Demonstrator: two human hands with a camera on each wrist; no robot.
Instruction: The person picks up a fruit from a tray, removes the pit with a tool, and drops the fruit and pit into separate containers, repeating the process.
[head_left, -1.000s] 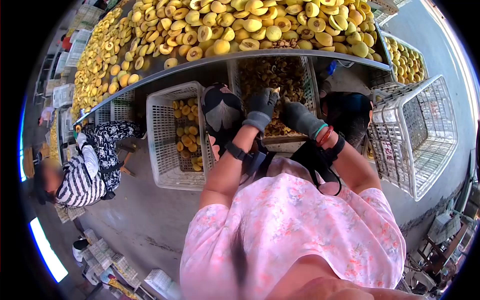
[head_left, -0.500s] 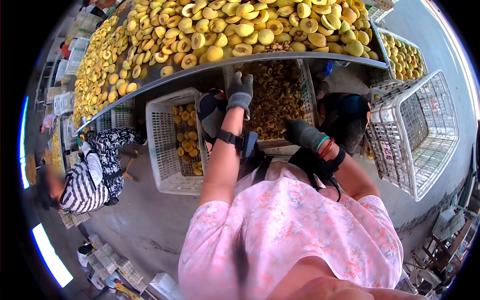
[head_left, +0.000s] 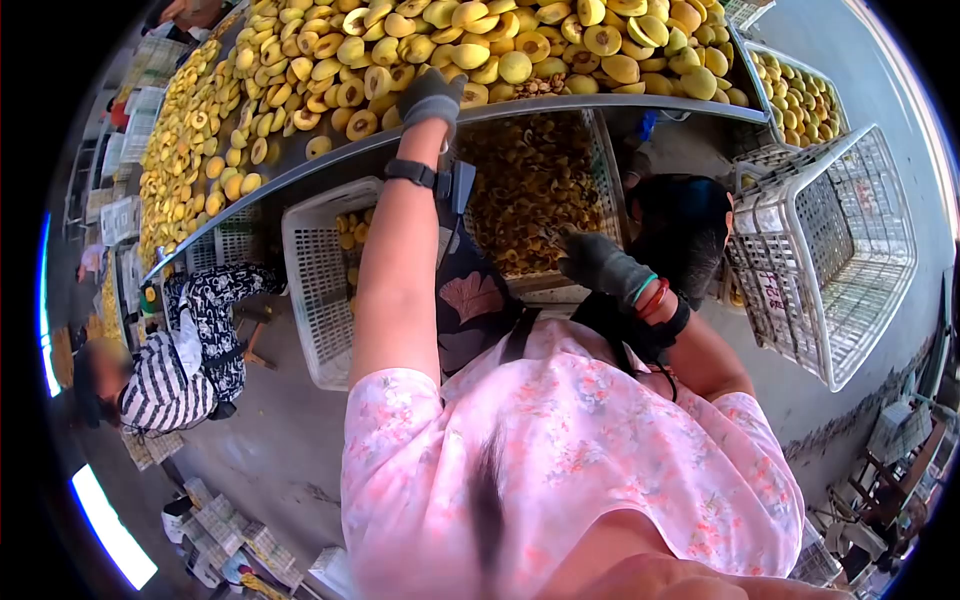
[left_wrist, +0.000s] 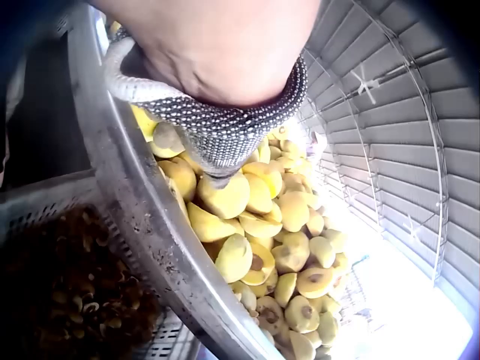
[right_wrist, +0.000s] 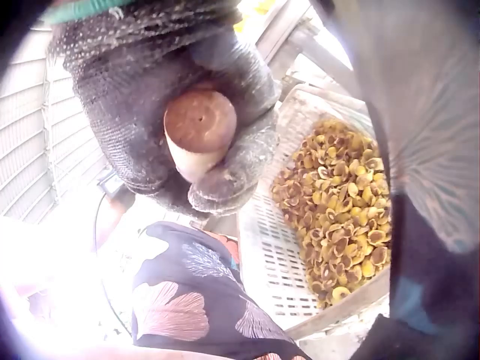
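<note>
My gloved left hand (head_left: 430, 100) reaches over the metal rim of the table onto heaped yellow peach halves (head_left: 515, 67). In the left wrist view the glove's cuff (left_wrist: 225, 135) covers most of the fingers, and the glove's lower end meets a peach half (left_wrist: 225, 196). My gloved right hand (head_left: 603, 265) stays low by my lap, beside the crate of scraps. Its fingers are curled round a tool with a round wooden handle (right_wrist: 201, 124), whose butt faces the right wrist camera; the tool's other end is hidden.
Under the table stands a crate of brown-yellow fruit scraps (head_left: 530, 200). Left of it is a white crate (head_left: 315, 290) with some peach halves. A tilted white crate (head_left: 830, 260) and a crate of whole fruit (head_left: 800, 95) lie right. Another person (head_left: 190, 350) sits left.
My left hand has left the right hand's side, moved left and up past the crate of scraps, and reached the peach halves on the table. My right hand has stayed nearly in place.
</note>
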